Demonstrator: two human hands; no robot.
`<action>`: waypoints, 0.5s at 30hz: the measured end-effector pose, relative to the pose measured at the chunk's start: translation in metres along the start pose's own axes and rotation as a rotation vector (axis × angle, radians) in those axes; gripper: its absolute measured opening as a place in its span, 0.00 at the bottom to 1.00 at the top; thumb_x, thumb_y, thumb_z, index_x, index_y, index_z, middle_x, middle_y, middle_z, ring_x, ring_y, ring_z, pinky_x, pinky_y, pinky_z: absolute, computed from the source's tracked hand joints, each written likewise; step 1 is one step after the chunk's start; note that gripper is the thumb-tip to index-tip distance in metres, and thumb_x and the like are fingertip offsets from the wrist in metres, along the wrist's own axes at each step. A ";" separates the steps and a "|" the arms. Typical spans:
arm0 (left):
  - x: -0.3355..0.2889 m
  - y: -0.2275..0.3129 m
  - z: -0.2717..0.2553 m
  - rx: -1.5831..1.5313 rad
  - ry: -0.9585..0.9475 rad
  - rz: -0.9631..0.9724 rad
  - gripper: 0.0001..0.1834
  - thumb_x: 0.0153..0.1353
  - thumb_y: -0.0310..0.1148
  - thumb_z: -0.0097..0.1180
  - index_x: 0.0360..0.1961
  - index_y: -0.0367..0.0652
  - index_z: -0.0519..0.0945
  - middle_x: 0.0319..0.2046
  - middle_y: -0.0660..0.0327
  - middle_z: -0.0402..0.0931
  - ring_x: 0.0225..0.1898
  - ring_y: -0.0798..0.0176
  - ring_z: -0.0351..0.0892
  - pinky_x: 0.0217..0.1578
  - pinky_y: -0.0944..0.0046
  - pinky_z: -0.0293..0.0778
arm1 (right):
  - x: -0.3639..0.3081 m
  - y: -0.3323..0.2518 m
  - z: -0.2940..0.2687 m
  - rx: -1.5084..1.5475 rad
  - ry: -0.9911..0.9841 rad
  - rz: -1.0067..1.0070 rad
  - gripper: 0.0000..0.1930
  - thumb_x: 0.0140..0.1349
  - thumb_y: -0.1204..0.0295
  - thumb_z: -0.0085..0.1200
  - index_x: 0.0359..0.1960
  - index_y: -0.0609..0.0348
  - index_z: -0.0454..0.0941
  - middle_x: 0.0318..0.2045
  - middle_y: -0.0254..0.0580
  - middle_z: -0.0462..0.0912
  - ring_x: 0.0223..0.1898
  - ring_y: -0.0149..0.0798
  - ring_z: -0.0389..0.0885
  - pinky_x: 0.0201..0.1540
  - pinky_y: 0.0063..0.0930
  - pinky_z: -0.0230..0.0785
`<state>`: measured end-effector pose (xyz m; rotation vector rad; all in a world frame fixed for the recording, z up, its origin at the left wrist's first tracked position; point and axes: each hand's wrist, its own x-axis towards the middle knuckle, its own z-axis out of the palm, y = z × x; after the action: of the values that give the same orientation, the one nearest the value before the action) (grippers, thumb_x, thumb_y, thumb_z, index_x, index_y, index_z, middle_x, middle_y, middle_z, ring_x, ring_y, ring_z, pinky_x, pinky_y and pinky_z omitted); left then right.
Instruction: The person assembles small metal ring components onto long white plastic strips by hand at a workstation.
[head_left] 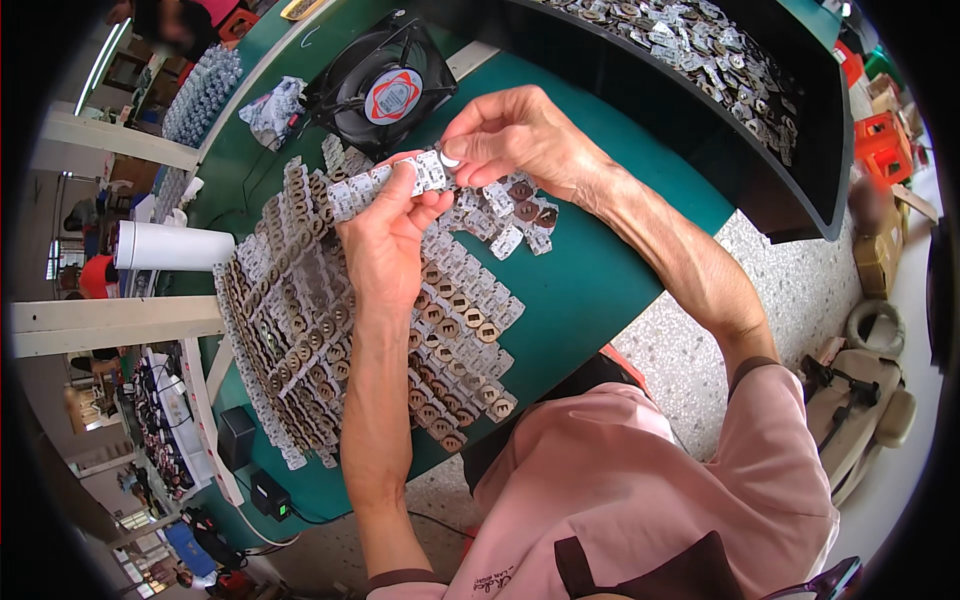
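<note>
My left hand (385, 250) is closed around a short row of small whitish plates (355, 192), its thumb pressed on top. At the right end of that row, my right hand (530, 145) pinches a small round pale piece (450, 160) between thumb and fingers. Whether this piece touches the row is hard to tell. Below and left of my hands, many long rows of similar small parts (300, 335), whitish and brownish with round faces, lie side by side on the green table (590, 255). Under my right hand is a loose heap of the same parts (508, 240).
A black fan (425, 75) stands just beyond my hands, a crumpled plastic bag (275, 112) beside it. The large black bin (800, 205) at the far right holds loose parts. A white cylinder (175, 246) lies left of the rows. A black power adapter (268, 494) sits near the left edge.
</note>
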<state>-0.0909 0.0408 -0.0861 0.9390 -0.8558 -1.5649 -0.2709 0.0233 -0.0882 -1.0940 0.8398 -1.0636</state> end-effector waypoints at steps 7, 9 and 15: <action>0.000 -0.001 -0.001 -0.004 -0.018 0.022 0.08 0.59 0.26 0.52 0.37 0.33 0.77 0.30 0.58 0.77 0.27 0.69 0.74 0.33 0.65 0.78 | -0.001 -0.001 0.003 -0.015 -0.023 0.029 0.08 0.53 0.71 0.61 0.32 0.63 0.80 0.26 0.39 0.81 0.27 0.29 0.81 0.32 0.19 0.75; 0.000 -0.002 -0.001 -0.002 -0.030 0.027 0.08 0.59 0.26 0.52 0.37 0.32 0.77 0.30 0.58 0.76 0.27 0.69 0.75 0.33 0.66 0.78 | -0.001 0.000 0.002 -0.041 -0.036 -0.007 0.08 0.52 0.72 0.62 0.31 0.62 0.80 0.25 0.39 0.82 0.26 0.28 0.81 0.31 0.19 0.75; -0.002 0.000 -0.001 0.016 -0.052 0.035 0.08 0.59 0.26 0.52 0.37 0.31 0.77 0.31 0.56 0.76 0.27 0.68 0.75 0.32 0.67 0.78 | 0.001 0.002 -0.002 0.012 -0.101 -0.014 0.07 0.50 0.73 0.63 0.30 0.62 0.81 0.25 0.39 0.82 0.24 0.28 0.81 0.28 0.18 0.75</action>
<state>-0.0894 0.0427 -0.0861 0.8941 -0.9181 -1.5605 -0.2713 0.0218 -0.0910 -1.1355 0.7454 -1.0159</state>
